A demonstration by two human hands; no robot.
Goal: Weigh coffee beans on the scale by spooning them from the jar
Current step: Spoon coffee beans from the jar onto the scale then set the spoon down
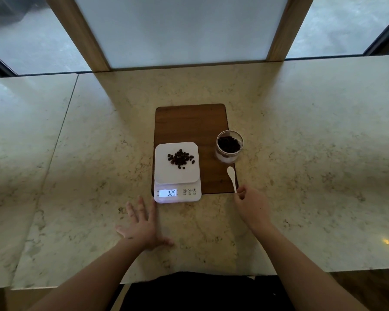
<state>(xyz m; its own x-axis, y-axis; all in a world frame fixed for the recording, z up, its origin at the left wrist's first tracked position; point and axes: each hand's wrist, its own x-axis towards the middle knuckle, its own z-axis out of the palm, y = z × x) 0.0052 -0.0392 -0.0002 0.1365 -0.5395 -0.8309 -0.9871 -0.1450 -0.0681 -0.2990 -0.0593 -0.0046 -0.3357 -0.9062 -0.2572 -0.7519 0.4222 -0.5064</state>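
While a small heap of beans (181,158) sits on the scale (177,162) (display lit), the right hand (252,206) pinches the empty spoon (232,178) near the jar (229,146), left hand (143,225) flat and spread on the counter (301,153), so more scooping may remain.

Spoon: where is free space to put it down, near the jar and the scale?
The wooden board is bare behind the scale and left of the jar. The marble counter right of the jar is bare too. The strip between scale and jar is narrow. In front of the scale both hands crowd the counter: left hand flat, right hand holding the spoon.
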